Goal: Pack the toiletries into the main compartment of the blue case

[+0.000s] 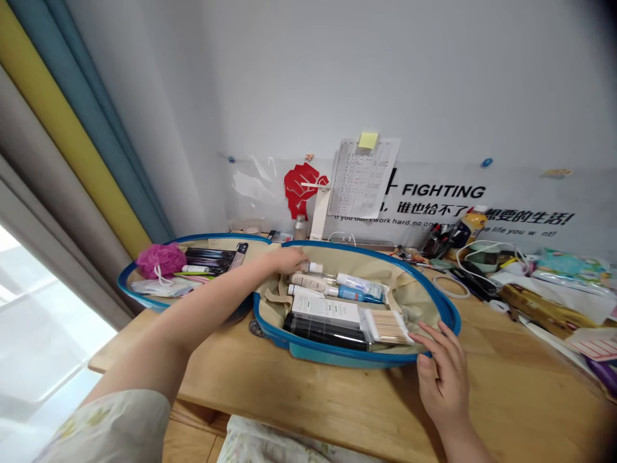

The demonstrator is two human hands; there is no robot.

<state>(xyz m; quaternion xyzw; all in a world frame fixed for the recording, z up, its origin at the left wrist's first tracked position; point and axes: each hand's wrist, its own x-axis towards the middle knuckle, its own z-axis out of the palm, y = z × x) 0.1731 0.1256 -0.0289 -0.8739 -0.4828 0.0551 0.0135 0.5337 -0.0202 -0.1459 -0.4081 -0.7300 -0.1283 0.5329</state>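
Observation:
A blue-rimmed suitcase with beige lining lies unfolded on the desk, its right half (414, 265) in front of me. My left hand (288, 260) reaches over the back left of this half, fingers curled down beside a small white cap (315, 267); what lies under them is hidden. My right hand (444, 370) is at the front right rim, fingers apart and holding nothing, fingertips near a pack of cotton swabs (387, 326). Left of the swabs are a white box (325, 311) and a black glossy case (328, 334). Behind lie a white tube (361, 283) and a blue bottle (351, 294).
The suitcase's left half holds a purple bath puff (161, 260) and dark slim packs (209, 258). Pens, a white cable (482, 252), a yellow-labelled bottle (472, 225) and a wipes pack (571, 270) crowd the right back of the wooden desk (511, 386).

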